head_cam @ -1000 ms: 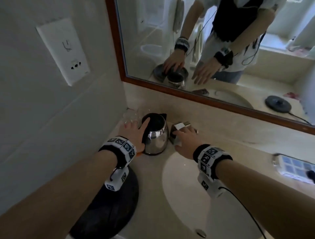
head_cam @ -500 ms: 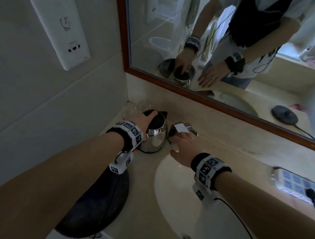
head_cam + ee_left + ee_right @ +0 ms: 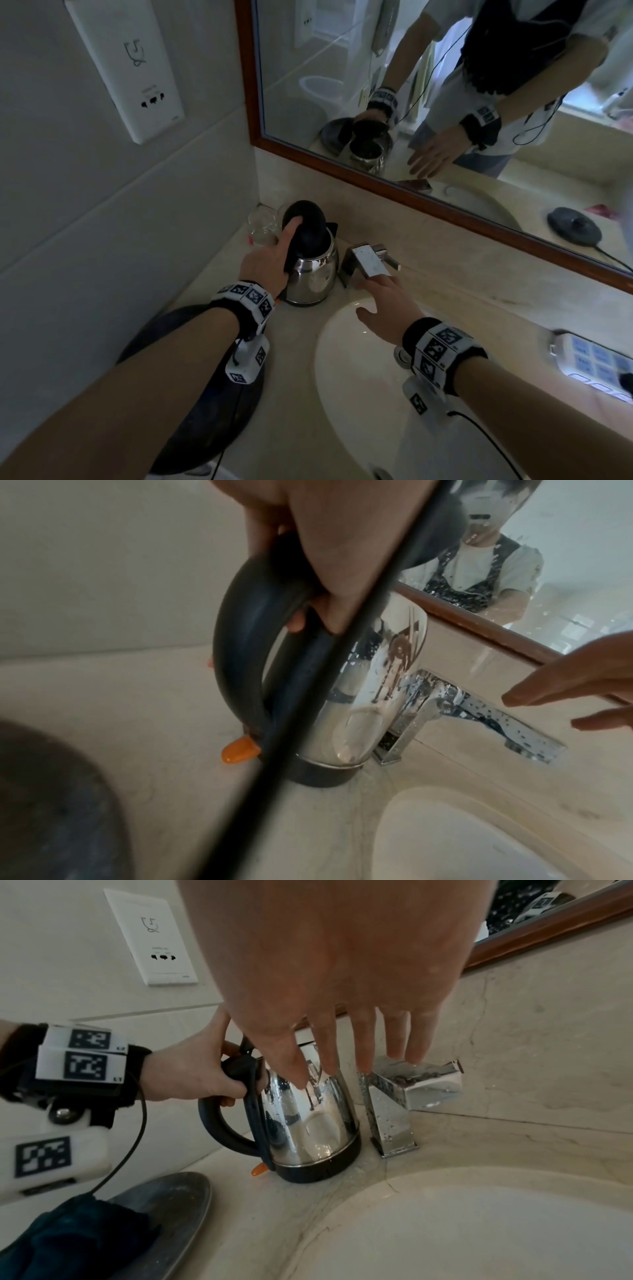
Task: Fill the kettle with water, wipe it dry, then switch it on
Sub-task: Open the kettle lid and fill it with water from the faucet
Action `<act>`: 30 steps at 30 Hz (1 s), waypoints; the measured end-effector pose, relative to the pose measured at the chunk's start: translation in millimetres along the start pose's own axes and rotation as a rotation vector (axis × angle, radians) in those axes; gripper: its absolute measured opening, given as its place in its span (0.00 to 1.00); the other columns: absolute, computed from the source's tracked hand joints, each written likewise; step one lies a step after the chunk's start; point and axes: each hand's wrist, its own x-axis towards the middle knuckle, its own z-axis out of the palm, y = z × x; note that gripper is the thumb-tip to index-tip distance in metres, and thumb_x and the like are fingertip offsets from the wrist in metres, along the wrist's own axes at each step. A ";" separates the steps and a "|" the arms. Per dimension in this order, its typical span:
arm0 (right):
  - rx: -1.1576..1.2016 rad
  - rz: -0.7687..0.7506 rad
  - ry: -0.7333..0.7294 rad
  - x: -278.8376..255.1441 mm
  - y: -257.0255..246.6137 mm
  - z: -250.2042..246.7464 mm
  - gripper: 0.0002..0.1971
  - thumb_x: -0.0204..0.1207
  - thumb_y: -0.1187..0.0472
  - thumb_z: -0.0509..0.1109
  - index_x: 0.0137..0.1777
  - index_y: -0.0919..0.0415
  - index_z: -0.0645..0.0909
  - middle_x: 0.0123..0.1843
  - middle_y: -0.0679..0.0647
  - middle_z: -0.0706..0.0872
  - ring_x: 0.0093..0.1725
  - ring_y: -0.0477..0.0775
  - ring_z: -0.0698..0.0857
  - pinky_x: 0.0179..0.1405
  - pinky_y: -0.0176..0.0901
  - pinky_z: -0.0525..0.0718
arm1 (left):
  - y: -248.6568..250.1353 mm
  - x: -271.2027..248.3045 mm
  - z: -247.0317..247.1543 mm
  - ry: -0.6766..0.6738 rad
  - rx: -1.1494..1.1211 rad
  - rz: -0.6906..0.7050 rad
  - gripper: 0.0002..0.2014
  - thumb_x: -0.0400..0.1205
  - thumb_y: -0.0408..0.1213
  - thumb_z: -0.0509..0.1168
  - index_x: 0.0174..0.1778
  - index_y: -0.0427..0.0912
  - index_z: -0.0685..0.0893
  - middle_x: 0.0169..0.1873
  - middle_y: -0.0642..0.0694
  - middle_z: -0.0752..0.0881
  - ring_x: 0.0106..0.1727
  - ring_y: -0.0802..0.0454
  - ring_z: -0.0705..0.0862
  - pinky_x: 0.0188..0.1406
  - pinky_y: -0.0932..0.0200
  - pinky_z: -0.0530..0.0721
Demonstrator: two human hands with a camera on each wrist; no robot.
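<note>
**Steel kettle on the counter, left hand on its handle**

Steel kettle stands upright on the beige stone counter, in the corner between the left wall and the chrome tap, just beside the tap's base. Lid is raised, tipped back toward the handle side. Orange switch tab sticks out at the foot of the black handle.

Left hand: fingers curled round the top of the handle, thumb stretched up against the raised lid. Firm wrap, seen from both wrist views.

Right hand: fingers straight and slightly spread, holding nothing, palm down over the sink basin, fingertips at the front of the tap lever. Possibly touching it; can't tell contact from these angles.

Water droplets show on the kettle body and the tap. No stream visible from the spout.

Around it:
- two clear glasses in the corner behind the kettle
- round dark tray on the counter under the left forearm, dark cloth lying on it
- white wall socket plate on the left wall
- wood-framed mirror behind the counter; it reflects a round black kettle base with a cord
- white power strip at right edge of counter
</note>
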 end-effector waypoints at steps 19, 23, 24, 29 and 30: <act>0.134 0.179 0.132 -12.6 47.6 -55.9 0.22 0.78 0.56 0.68 0.73 0.53 0.76 0.73 0.57 0.76 0.74 0.61 0.71 0.70 0.46 0.70 | 20.5 -35.9 -12.7 0.096 -0.515 0.016 0.43 0.68 0.29 0.69 0.71 0.69 0.55 0.33 0.44 0.84 0.31 0.49 0.85 0.33 0.51 0.86; 0.135 0.234 0.138 -8.9 71.4 -63.2 0.22 0.78 0.54 0.68 0.72 0.52 0.76 0.73 0.58 0.77 0.72 0.63 0.74 0.71 0.51 0.72 | 35.0 -66.7 -14.7 0.094 -0.553 -0.008 0.43 0.67 0.30 0.71 0.68 0.70 0.58 0.41 0.49 0.84 0.38 0.49 0.85 0.42 0.57 0.81; 0.135 0.249 0.137 -5.9 76.1 -63.2 0.22 0.78 0.53 0.68 0.72 0.52 0.76 0.72 0.58 0.77 0.72 0.63 0.75 0.71 0.52 0.73 | 38.9 -74.5 -13.5 0.086 -0.555 -0.004 0.43 0.67 0.30 0.72 0.67 0.72 0.57 0.42 0.51 0.84 0.39 0.50 0.84 0.43 0.58 0.81; 0.140 0.321 0.057 15.9 89.1 -53.7 0.23 0.77 0.51 0.68 0.73 0.51 0.75 0.71 0.57 0.79 0.69 0.62 0.77 0.70 0.54 0.76 | 61.1 -108.8 9.3 -0.036 -0.571 0.072 0.41 0.64 0.37 0.68 0.62 0.78 0.56 0.40 0.71 0.79 0.41 0.57 0.87 0.46 0.62 0.84; 0.137 0.329 0.034 21.5 90.7 -50.3 0.24 0.77 0.50 0.67 0.73 0.51 0.74 0.71 0.57 0.79 0.69 0.62 0.78 0.70 0.54 0.76 | 65.3 -113.0 17.9 -0.076 -0.572 0.083 0.41 0.64 0.38 0.68 0.62 0.81 0.56 0.39 0.73 0.79 0.43 0.57 0.87 0.46 0.63 0.85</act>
